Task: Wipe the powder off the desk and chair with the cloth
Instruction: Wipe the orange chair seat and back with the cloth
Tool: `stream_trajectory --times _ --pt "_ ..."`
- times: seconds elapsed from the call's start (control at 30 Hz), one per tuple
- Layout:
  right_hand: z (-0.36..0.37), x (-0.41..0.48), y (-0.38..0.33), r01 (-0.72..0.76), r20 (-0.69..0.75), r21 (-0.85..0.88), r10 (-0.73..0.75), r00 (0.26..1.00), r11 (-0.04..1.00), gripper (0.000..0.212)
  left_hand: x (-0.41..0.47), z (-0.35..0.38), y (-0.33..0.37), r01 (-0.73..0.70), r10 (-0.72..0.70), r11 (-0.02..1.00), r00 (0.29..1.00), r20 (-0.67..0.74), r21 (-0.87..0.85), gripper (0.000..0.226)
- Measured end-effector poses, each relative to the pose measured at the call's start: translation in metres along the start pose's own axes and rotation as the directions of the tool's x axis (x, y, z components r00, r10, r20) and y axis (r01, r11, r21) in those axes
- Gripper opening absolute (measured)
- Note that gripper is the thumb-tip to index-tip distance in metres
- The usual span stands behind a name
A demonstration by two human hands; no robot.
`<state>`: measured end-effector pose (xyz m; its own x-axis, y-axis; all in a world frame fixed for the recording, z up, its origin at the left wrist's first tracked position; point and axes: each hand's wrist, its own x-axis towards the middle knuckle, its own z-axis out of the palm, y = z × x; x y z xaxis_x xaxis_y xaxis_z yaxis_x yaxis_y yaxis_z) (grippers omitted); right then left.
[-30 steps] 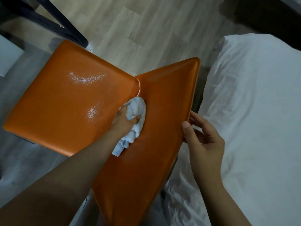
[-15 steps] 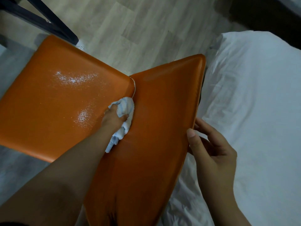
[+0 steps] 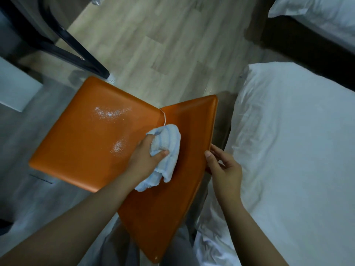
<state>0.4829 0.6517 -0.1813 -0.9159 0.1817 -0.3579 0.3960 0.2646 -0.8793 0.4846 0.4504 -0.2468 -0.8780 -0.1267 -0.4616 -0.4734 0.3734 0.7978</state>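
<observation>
An orange chair fills the middle of the head view, its seat (image 3: 76,150) on the left and its backrest (image 3: 169,217) on the right. Two patches of white powder lie on the seat, one near the far edge (image 3: 110,113) and a smaller one (image 3: 118,146) beside my left hand. My left hand (image 3: 143,160) grips a bunched light-blue cloth (image 3: 167,148) and presses it against the crease between seat and backrest. My right hand (image 3: 223,169) holds the backrest's right edge, thumb on the front and fingers behind.
A bed with white sheets (image 3: 292,150) stands close on the right. A second bed (image 3: 322,14) is at the top right. A black frame leg (image 3: 76,52) stands on the wooden floor (image 3: 163,45) beyond the chair. A white-topped surface (image 3: 13,89) sits at the left edge.
The view pulled back and the chair looks smaller. My left hand with the cloth rubbed along the crease, left and then back right onto the backrest. The powder patches look unchanged.
</observation>
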Motion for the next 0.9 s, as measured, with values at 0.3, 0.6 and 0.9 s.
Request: stream_trajectory --times 0.3,0.6,0.9 --pt "-0.021 -0.034 -0.003 -0.136 -0.041 0.161 0.144 0.989 0.978 0.027 -0.064 0.003 0.049 -0.074 0.077 0.997 0.99 0.115 -0.029 0.059" --pt "-0.024 -0.045 0.019 -0.155 -0.01 0.191 0.16 0.987 0.969 0.027 -0.057 0.031 0.04 -0.061 0.054 0.997 0.988 0.145 0.044 0.073" --pt "-0.016 -0.045 0.024 -0.174 0.065 0.247 0.163 0.984 0.953 0.025 -0.047 0.039 0.025 -0.079 0.085 0.995 0.992 0.089 -0.065 0.065"
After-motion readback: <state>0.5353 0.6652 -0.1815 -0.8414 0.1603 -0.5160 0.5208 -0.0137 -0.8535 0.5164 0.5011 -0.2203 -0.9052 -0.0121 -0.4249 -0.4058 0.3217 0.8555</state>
